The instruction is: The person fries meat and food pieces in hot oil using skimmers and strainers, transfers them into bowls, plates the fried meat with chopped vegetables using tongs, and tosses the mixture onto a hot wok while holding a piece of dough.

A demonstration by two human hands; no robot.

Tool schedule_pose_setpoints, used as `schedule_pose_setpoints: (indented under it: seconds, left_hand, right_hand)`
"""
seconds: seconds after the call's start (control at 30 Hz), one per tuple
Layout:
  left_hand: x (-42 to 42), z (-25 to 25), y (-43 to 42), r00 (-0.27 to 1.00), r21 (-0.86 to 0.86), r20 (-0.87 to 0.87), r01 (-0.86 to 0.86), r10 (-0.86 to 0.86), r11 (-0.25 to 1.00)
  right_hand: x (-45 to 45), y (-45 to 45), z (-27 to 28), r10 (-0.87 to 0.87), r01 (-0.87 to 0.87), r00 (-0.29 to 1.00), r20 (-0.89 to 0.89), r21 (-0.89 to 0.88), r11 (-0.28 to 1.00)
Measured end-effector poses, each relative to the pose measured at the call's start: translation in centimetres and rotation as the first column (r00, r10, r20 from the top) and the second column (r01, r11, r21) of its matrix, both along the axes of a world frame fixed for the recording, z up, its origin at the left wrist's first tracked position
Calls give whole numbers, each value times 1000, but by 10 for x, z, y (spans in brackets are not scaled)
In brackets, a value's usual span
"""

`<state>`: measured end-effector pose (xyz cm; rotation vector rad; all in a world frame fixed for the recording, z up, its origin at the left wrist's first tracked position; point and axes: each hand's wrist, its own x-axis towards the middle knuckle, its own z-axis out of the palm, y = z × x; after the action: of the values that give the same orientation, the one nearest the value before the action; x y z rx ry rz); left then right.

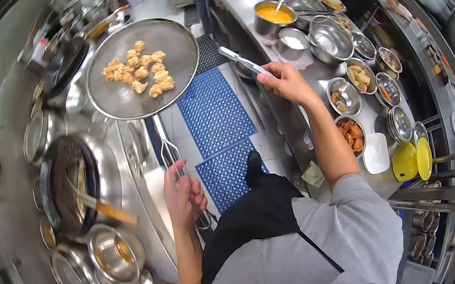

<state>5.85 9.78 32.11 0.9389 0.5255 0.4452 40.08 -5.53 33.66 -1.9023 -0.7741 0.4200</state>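
Note:
My left hand (182, 198) is closed round the wire handle of a large round mesh skimmer (111, 97), which is held out level over the floor. Golden battered fried pieces (144, 69) lie in a loose group on the mesh; they look like fried chicken. In my right hand (287, 82) is a pair of metal tongs (242, 61), gripped near one end and pointing up and to the left. The tips of the tongs are apart from the skimmer and seem to hold nothing.
To the left, a stove holds a dark wok (62, 188) and metal pots (117, 256). On the right counter stand a pot of orange liquid (275, 18), several steel bowls (330, 39), a white dish (375, 153) and yellow bowls (405, 163). Blue mats (217, 111) cover the floor between.

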Motion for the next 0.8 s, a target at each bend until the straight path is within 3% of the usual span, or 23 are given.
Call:
schedule_pose_setpoints:
  seconds: [0.23,0.3,0.33,0.43,0.53,0.63,0.8]
  left_hand:
    - [193,-5,21,955,53,51,290,-293,956]
    - [248,-2,17,933,84,24,357,-360,930]
    - [272,-1,14,920,99,-4,390,-392,915]
    - [343,-9,7,858,136,23,505,-513,852]
    - [397,-6,-11,836,164,-9,542,-548,824]
    - [442,-12,-26,827,234,-69,557,-557,797]
    - [484,-25,-38,812,311,-151,581,-564,752]
  right_hand:
    - [155,-59,-9,-336,336,942,-12,-3,942]
    - [203,-70,-21,-391,384,920,39,119,916]
    - [216,-74,-11,-406,407,913,-35,60,911]
    - [294,-82,-39,-517,517,852,89,24,856]
    - [324,-72,-26,-626,625,780,-2,42,779]
    - [348,-71,-10,-623,623,779,-68,-24,782]
    - [387,-71,-32,-620,624,773,-136,-17,782]
